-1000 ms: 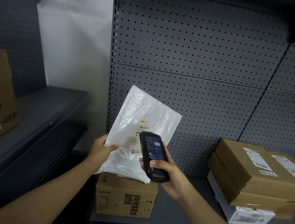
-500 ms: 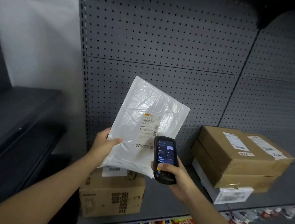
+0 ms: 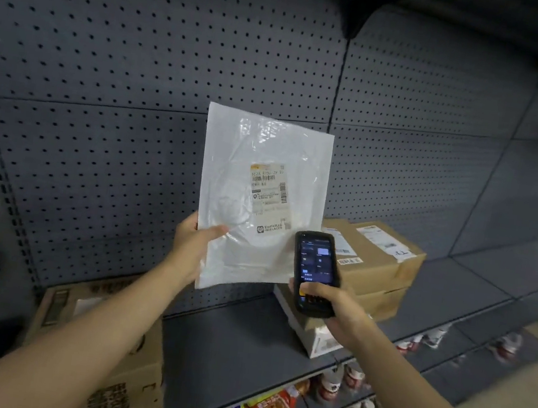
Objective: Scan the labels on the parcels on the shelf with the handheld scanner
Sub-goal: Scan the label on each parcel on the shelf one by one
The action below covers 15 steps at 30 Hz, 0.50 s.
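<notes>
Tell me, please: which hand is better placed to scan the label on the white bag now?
The right hand. It grips the scanner just below the label, while the left hand is busy holding up the white bag.

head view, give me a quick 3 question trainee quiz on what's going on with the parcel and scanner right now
1. True or false: the white plastic parcel lies flat on the shelf.
2. Which hand holds the handheld scanner? A) left hand B) right hand C) neither
3. Fill in: the stack of brown boxes sits to the ___ of the held parcel.

Key
1. False: the left hand holds it up by its lower left edge, label facing the camera.
2. B: the right hand grips it, screen lit.
3. Right.
</notes>
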Tool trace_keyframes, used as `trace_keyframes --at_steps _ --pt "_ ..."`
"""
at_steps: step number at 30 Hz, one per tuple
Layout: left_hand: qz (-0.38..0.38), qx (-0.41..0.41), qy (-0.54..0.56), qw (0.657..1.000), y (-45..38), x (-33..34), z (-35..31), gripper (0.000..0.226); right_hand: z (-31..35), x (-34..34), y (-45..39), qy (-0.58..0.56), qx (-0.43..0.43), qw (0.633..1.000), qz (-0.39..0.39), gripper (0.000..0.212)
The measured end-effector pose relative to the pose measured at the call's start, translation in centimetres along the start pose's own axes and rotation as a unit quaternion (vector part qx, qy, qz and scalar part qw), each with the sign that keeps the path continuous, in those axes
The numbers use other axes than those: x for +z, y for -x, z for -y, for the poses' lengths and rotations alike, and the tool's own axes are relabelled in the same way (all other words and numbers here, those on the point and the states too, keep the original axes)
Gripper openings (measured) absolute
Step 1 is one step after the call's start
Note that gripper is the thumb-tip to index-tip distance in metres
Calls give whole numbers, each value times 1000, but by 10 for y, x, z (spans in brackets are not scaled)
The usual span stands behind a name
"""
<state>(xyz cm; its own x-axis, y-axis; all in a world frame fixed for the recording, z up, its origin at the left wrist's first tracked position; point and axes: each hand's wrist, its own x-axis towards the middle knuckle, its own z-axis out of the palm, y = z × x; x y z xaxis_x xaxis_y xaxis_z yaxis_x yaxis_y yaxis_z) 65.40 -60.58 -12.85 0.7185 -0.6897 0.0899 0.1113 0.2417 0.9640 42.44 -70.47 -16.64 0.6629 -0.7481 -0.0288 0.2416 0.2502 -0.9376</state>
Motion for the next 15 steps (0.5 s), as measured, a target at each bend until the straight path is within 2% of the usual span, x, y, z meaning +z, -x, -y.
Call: trace_keyframes --at_steps 8,15 --pt "28 -81 79 993 -18 120 46 39 42 -96 -22 12 -8 999 -38 54" --pt "26 -131 51 990 -41 185 83 32 42 -150 -43 3 6 996 -85 80"
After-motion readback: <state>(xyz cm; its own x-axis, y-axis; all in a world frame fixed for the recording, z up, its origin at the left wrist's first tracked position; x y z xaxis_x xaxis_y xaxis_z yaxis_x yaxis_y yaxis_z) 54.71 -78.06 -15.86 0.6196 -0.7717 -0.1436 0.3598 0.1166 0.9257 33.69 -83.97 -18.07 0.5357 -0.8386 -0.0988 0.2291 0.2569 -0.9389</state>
